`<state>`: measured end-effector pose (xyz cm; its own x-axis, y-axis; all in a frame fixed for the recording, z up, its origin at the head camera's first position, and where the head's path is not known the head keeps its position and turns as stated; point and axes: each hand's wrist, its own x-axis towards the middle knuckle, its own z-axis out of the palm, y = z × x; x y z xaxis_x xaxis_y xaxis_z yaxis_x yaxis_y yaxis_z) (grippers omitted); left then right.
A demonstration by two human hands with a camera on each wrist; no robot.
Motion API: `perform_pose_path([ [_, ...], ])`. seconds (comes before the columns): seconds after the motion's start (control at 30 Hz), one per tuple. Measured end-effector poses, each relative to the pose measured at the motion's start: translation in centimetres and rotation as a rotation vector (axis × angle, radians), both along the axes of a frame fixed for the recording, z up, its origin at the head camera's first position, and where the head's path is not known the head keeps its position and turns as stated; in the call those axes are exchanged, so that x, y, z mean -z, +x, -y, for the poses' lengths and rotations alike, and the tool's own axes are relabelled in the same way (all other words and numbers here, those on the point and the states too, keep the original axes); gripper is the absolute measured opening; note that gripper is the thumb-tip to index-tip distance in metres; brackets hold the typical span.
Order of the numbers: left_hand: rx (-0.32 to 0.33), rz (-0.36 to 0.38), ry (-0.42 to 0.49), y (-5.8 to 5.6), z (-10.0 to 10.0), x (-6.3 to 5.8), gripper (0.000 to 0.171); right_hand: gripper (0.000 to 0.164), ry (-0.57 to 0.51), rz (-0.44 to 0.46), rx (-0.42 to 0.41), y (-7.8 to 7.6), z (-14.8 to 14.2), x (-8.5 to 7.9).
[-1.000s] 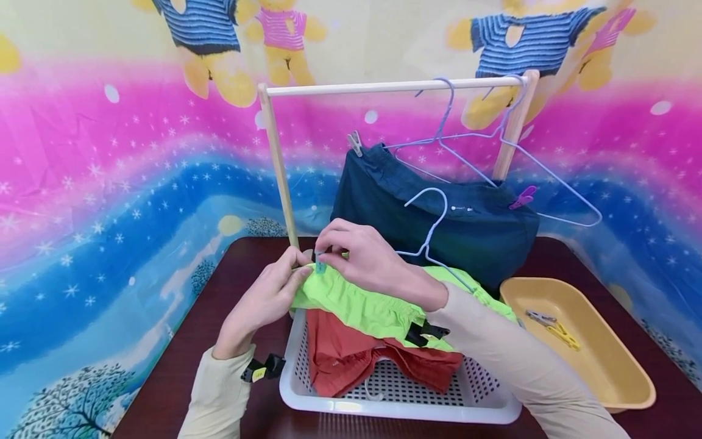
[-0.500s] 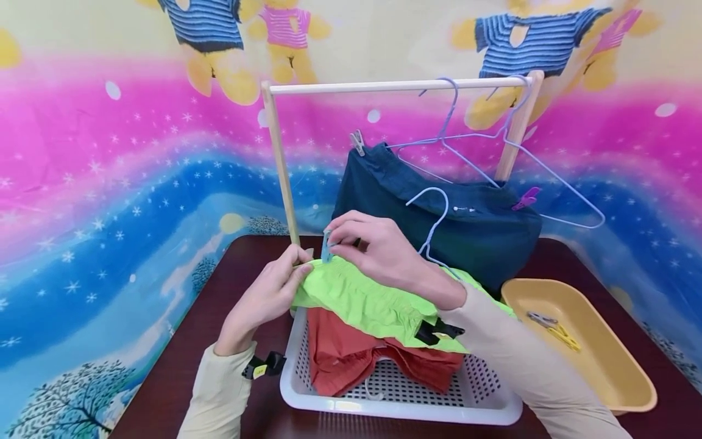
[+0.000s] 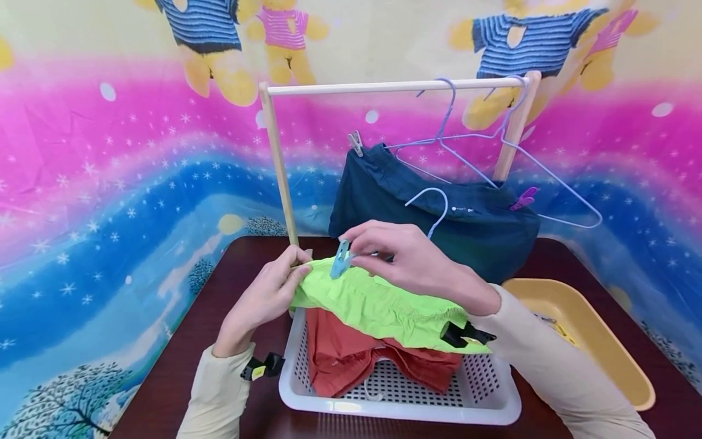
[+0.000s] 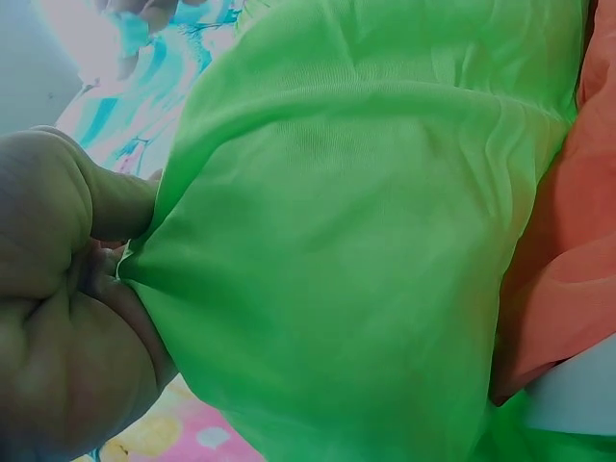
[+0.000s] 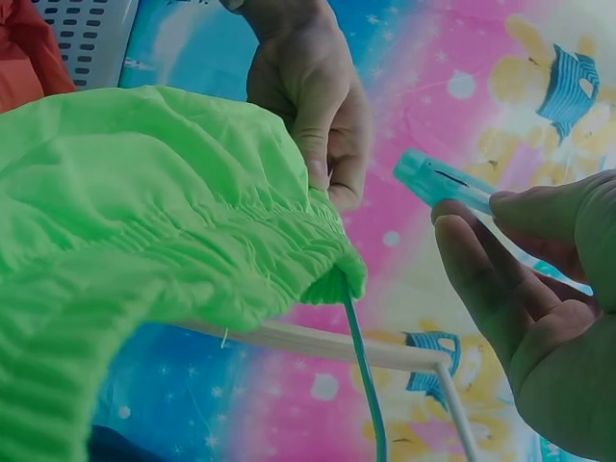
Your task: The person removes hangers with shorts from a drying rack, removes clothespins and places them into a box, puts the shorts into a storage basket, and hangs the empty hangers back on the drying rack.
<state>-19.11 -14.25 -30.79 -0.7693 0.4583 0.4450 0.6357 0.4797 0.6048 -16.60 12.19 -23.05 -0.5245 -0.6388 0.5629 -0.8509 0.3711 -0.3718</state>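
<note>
My left hand (image 3: pixel 263 291) pinches the left end of a lime-green elastic-waisted garment (image 3: pixel 367 299) between thumb and fingers. The left wrist view shows its cloth drawn to a point in that pinch. A light-blue clothespin (image 3: pixel 340 262) is pinched in my right hand (image 3: pixel 411 256). Seen from the right wrist, this clothespin (image 5: pixel 438 180) is apart from the waistband. A hanger's hook (image 3: pixel 439 198) rises behind the green garment, and its blue wire (image 5: pixel 364 375) comes out at the waistband; the rest of the hanger is hidden.
Below the green garment, a white basket (image 3: pixel 400 408) holds a red garment (image 3: pixel 340 360). Behind stands a wooden rack (image 3: pixel 351 88) with dark teal shorts (image 3: pixel 439 225) clipped to a hanger. A yellow tray (image 3: pixel 598 353) with several clothespins (image 3: pixel 562 332) lies at right.
My right hand has moved right with the clothespin, away from my left hand. The clothespin now shows more fully. My left hand has kept its place and its pinch on the green garment.
</note>
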Motion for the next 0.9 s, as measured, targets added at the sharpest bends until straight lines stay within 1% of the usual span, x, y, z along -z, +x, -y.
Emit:
perform_pose_path([
  [0.13, 0.0, -0.01, -0.003, 0.0, 0.1, 0.0, 0.003, 0.018, -0.006, -0.038, -0.016, 0.4, -0.8, 0.0],
  [0.23, 0.009, -0.011, -0.003, 0.0, 0.1, 0.0, 0.004, 0.021, -0.015, -0.049, -0.02, 0.8, -1.5, -0.1],
  [0.37, 0.019, -0.004, -0.005, 0.0, 0.1, 0.0, 0.004, 0.024, -0.013, -0.054, 0.005, 1.4, -2.6, -0.1],
  [0.53, 0.019, -0.005, -0.003, -0.1, 0.0, -0.1, 0.005, 0.027, -0.004, -0.095, 0.025, 2.0, -4.1, 0.0],
  [0.63, 0.018, -0.001, -0.001, -0.1, 0.0, -0.1, 0.005, 0.03, 0.009, -0.107, 0.042, 2.5, -5.2, -0.1],
  [0.77, 0.018, 0.005, -0.002, -0.2, 0.1, 0.0, 0.005, 0.034, 0.032, -0.111, 0.089, 3.2, -6.7, -0.3],
  [0.9, 0.024, 0.016, -0.001, -0.3, 0.1, -0.1, 0.004, 0.039, 0.056, -0.14, 0.143, 4.0, -8.7, -0.4],
])
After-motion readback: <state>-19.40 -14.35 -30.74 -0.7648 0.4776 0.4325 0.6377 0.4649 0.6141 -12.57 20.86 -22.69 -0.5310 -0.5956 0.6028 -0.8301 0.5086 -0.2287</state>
